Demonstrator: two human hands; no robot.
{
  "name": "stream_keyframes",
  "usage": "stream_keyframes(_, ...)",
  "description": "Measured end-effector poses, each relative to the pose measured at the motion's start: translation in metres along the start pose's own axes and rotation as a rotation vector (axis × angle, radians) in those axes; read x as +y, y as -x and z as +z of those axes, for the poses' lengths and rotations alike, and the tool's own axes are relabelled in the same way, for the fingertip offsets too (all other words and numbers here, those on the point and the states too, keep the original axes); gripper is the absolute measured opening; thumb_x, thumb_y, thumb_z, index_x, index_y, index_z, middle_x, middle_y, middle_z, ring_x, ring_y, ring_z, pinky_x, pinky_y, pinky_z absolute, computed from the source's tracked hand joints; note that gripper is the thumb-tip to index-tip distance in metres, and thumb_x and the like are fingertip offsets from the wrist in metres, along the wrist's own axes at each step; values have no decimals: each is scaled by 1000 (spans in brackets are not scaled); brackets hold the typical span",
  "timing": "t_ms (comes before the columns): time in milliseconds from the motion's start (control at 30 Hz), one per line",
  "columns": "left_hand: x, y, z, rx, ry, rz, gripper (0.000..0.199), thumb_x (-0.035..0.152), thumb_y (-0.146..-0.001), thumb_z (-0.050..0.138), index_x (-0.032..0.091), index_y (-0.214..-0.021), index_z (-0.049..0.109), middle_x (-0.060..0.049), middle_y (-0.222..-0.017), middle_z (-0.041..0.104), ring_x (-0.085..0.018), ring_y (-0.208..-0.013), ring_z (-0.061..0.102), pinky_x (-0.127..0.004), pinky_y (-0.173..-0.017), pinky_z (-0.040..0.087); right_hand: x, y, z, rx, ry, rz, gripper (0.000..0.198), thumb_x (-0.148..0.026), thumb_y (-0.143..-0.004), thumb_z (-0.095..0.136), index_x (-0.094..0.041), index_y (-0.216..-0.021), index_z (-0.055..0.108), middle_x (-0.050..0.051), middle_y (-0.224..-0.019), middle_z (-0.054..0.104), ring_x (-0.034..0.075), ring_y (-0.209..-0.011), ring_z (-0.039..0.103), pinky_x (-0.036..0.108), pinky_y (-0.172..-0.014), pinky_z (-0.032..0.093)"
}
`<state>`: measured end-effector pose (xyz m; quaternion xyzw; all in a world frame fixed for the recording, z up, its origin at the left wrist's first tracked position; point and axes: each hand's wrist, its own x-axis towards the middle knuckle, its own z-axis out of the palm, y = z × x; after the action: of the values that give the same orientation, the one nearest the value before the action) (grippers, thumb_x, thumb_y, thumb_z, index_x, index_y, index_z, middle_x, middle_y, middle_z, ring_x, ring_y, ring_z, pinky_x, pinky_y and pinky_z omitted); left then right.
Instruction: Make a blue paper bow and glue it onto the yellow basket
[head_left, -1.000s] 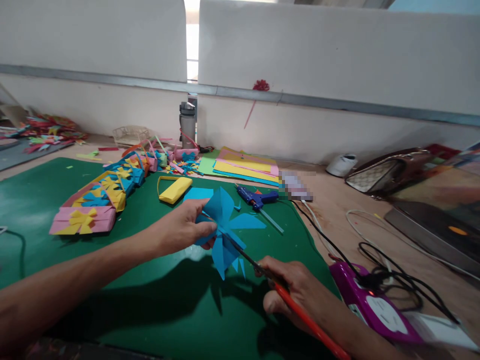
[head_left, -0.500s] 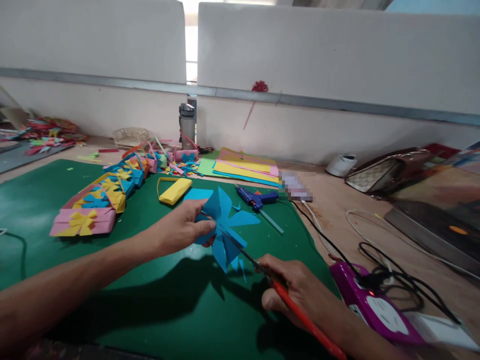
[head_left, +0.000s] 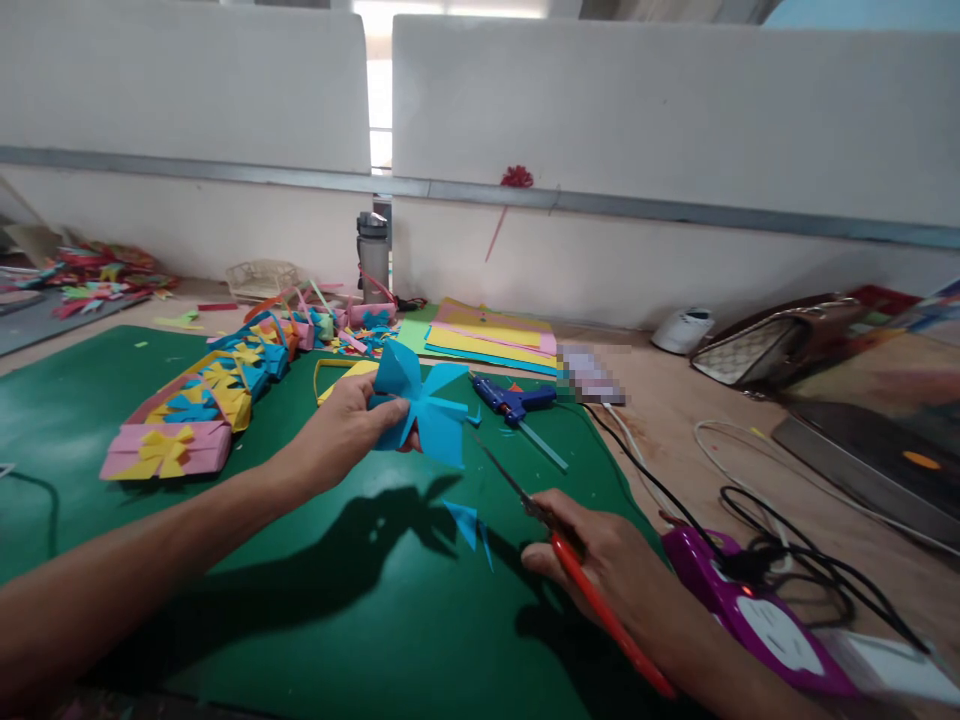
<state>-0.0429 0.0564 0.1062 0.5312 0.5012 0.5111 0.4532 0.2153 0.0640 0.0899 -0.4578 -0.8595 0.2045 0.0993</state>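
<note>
My left hand (head_left: 352, 420) pinches a blue paper cut-out (head_left: 439, 415) with several petal-like points, held above the green mat (head_left: 300, 600). In my right hand (head_left: 592, 550) is a pair of red-handled scissors (head_left: 600, 605). Their blades point up and left, just apart from the paper. Blue paper scraps (head_left: 465, 525) lie on the mat below. Partly hidden behind my left hand is a small yellow paper bag (head_left: 341, 375). A blue glue gun (head_left: 517, 398) with a clear glue stick rests beyond the cut-out.
A row of decorated paper bags (head_left: 169, 445) runs along the left. Coloured paper sheets (head_left: 495, 335) are stacked at the back, near a grey bottle (head_left: 373, 255). On the right lie a purple power strip (head_left: 757, 610), cables and a handbag (head_left: 772, 340).
My left hand has moved the blue cut-out up and left, turning it away from the scissor blades. The scissors have stayed nearly in place, and blue scraps now show uncovered on the mat.
</note>
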Motion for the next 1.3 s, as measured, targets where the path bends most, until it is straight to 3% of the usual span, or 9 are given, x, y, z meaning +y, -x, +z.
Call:
stream_keyframes(167,-1,2,0,21,28,11,14,24,-78,57,15,-68,60,1,-60,65,-11,-56,61,-20,-58,49,5,-5,8,11,123,3,24,-26,-73,65,-19,-94,59,2,-74,68,21,-67,63,26,-57,40)
stream_keyframes(367,-3,10,15,-80,116,-59,8,22,-73,61,14,-71,61,0,-62,66,-12,-55,60,-22,-57,50,2,-6,16,-95,217,-89,38,-21,-74,64,-16,-111,58,10,-100,66,27,-90,62,33,-73,46)
stream_keyframes(600,-16,12,25,-152,189,-110,10,23,-70,64,14,-67,61,-1,-65,66,-13,-58,60,-25,-62,51,-5,-4,13,-161,273,-143,28,-21,-78,61,-19,-105,62,10,-97,64,26,-87,61,33,-70,46)
stream_keyframes(700,-21,12,28,-171,184,-128,10,22,-70,62,14,-65,61,-1,-64,66,-14,-58,61,-27,-63,51,-6,-4,10,-77,164,-142,22,-24,-78,62,-18,-99,65,9,-93,65,25,-86,61,34,-72,45)
stream_keyframes(833,-24,15,33,-155,186,-156,9,21,-70,62,14,-64,60,-2,-62,65,-16,-59,62,-29,-63,51,-9,-4,3,120,-251,-132,18,-27,-79,58,-16,-93,64,6,-90,65,20,-85,61,30,-75,46)
stream_keyframes(933,-25,18,40,-138,217,-185,9,22,-68,64,14,-66,61,-1,-62,65,-16,-59,61,-29,-63,51,-14,-4,0,132,-437,-136,12,-25,-74,61,-17,-83,64,2,-82,63,17,-78,60,27,-71,46)
stream_keyframes(1000,-26,21,44,-139,223,-192,10,22,-67,66,13,-67,62,-1,-62,65,-14,-57,59,-26,-60,50,-18,-4,2,120,-451,-137,7,-22,-75,60,-17,-72,63,0,-73,60,15,-70,57,25,-66,44)
stream_keyframes(1067,-26,23,48,-164,235,-197,11,22,-68,67,13,-68,62,-1,-63,66,-13,-57,59,-24,-59,49,-20,-4,4,128,-442,-145,14,-22,-78,57,-16,-67,62,-1,-67,57,13,-64,53,24,-62,42)
stream_keyframes(1300,-30,28,52,-214,291,-267,22,32,-64,74,13,-68,64,-3,-64,67,-15,-57,60,-28,-62,50,-17,-5,10,201,-428,-180,21,-26,-83,53,-16,-67,60,-1,-66,57,13,-63,53,24,-61,40)
